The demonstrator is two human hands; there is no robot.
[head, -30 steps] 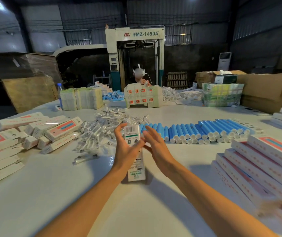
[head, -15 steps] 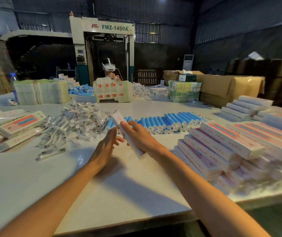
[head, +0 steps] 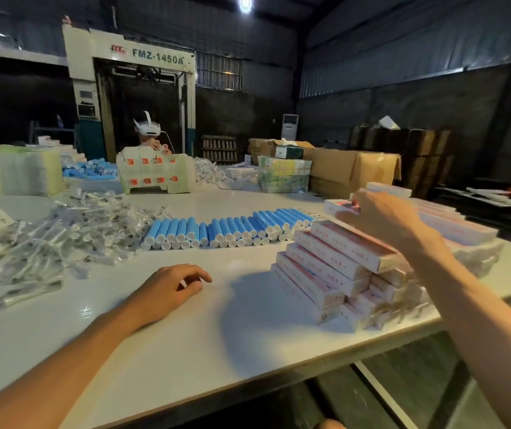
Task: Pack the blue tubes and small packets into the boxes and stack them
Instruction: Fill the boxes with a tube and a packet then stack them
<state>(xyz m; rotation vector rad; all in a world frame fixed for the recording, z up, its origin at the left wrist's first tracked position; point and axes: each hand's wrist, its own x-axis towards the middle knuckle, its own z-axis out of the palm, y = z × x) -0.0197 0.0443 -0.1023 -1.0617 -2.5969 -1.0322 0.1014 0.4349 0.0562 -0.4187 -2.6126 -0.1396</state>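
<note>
Two hands. The left hand (head: 170,289) rests near on the counter (head: 186,351) at 11 o'clock, fingers loosely curled, holding nothing. At 2 o'clock is one pile of boxes (head: 334,267), too many to count. The right hand (head: 381,218) has blurred fingers on a top box (head: 338,207); I cannot tell whether they grip it. Some thirty blue tubes (head: 226,227) lie at 12, and one heap of packets (head: 71,230) at 10.

Left hand (head: 170,286) is resting on table (head: 186,335); right hand (head: 378,215) is touching a box (head: 336,207) at the far stack (head: 465,230); grip blurred.
</note>
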